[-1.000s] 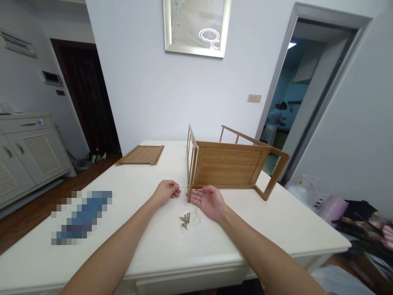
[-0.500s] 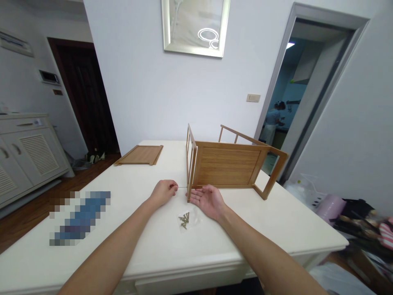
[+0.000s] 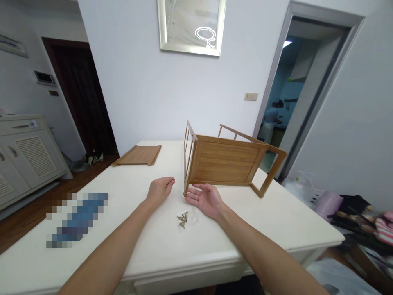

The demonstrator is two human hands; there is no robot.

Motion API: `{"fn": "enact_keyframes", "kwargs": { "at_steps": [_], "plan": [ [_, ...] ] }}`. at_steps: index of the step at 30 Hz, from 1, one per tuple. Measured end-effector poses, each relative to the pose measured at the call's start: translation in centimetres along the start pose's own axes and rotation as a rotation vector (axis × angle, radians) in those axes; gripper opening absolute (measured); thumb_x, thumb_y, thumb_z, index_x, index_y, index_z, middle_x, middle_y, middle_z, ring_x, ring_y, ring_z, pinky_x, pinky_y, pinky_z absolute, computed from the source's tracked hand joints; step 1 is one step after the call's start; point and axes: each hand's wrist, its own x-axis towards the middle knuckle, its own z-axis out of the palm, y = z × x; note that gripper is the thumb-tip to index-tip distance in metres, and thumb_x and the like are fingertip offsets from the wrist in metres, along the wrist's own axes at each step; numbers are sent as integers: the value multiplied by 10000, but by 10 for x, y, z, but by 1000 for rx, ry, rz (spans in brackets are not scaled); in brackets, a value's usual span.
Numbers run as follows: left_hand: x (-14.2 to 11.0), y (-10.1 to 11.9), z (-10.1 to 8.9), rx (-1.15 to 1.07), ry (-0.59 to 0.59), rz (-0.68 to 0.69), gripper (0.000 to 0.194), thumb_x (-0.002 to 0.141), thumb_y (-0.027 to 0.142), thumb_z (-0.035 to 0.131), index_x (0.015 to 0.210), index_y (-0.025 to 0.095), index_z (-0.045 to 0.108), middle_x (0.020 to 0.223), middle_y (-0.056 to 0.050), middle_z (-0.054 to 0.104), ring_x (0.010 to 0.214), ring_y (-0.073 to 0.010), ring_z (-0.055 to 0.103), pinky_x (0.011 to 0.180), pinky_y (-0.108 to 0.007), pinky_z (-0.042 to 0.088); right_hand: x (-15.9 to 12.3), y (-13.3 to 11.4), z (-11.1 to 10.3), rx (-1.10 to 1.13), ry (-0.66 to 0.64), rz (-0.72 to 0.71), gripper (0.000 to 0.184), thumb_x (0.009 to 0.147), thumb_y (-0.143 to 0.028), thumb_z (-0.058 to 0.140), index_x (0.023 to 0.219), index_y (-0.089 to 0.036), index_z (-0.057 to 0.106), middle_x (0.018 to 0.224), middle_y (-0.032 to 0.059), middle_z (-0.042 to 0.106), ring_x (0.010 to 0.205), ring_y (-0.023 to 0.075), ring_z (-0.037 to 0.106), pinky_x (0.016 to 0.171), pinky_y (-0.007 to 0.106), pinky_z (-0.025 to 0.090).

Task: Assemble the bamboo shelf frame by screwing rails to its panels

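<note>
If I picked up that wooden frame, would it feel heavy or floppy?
The wooden frame is probably stiff, as it looks like straight, flat wood. It may be fairly light for its size, since its ends are open. It seems unlikely to roll, given those squared edges.

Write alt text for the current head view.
A person's left hand pinches a thin, pale rod pointing at a brown wooden frame, the open right hand by its near corner. On the white table lie brassy screws with clear plastic and a flat brown wooden panel.
</note>
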Motion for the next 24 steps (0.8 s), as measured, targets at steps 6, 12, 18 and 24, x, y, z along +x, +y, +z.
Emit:
{"fn": "enact_keyframes", "kwargs": {
  "at_steps": [6, 12, 18, 24],
  "plan": [
    [-2, -15, 9, -34, -25, -77, 195, 800, 347, 578, 777, 223, 728, 661, -10, 695, 623, -175, 633, 673, -261, 452, -1, 3, 3, -69, -15, 35, 165, 731, -174, 610, 876, -152, 536, 932, 132, 709, 851, 235, 719, 874, 422, 536],
    [-2, -11, 17, -266, -23, -283, 240, 706, 350, 668, 834, 158, 735, 712, -40, 718, 551, -146, 628, 589, -257, 502, -1, 10, 3, -136, 15, -55, 429, 617, -65, 781, 935, -163, 511, 842, 73, 713, 794, 211, 716, 803, 385, 565],
    [-5, 1, 18, -304, -54, -302, 266, 695, 361, 689, 842, 143, 730, 714, -54, 716, 559, -140, 626, 552, -244, 506, -1, 16, 2, -186, 52, -109, 667, 483, -29, 861, 1024, -162, 494, 764, 9, 688, 664, 151, 677, 604, 261, 541],
    [-5, 3, 23, -317, -62, -267, 272, 699, 378, 698, 846, 152, 738, 698, -43, 710, 567, -142, 627, 575, -249, 512, 3, 19, -2, -208, 35, -179, 657, 480, -63, 881, 1029, -157, 534, 768, 19, 701, 663, 152, 667, 591, 259, 524]
  ]
}}
